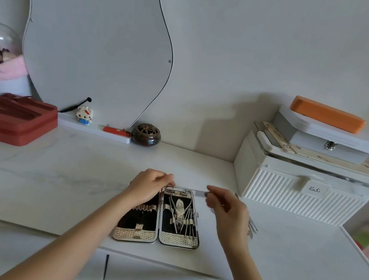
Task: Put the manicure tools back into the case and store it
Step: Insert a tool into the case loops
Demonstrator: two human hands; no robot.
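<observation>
Nearest you, the manicure case [160, 217] lies opened flat on the white tabletop [46, 189], its two halves side by side. The right half holds nippers and several thin metal tools under straps; the left half shows dark lining with bare straps. Your left hand [149, 186] rests at the far end of the left half, fingers curled at the case's top edge near the hinge; you cannot tell whether they pinch anything. Your right hand [227, 211] hovers just right of the case, fingertips pinching one end of a thin flat metal tool [198, 193] that reaches left across the case's far right corner. More loose tools [252, 226] lie behind that hand. Farther back stand a ribbed white box [300, 192], a red zip case [9, 119] and a curved mirror [94, 32].
</observation>
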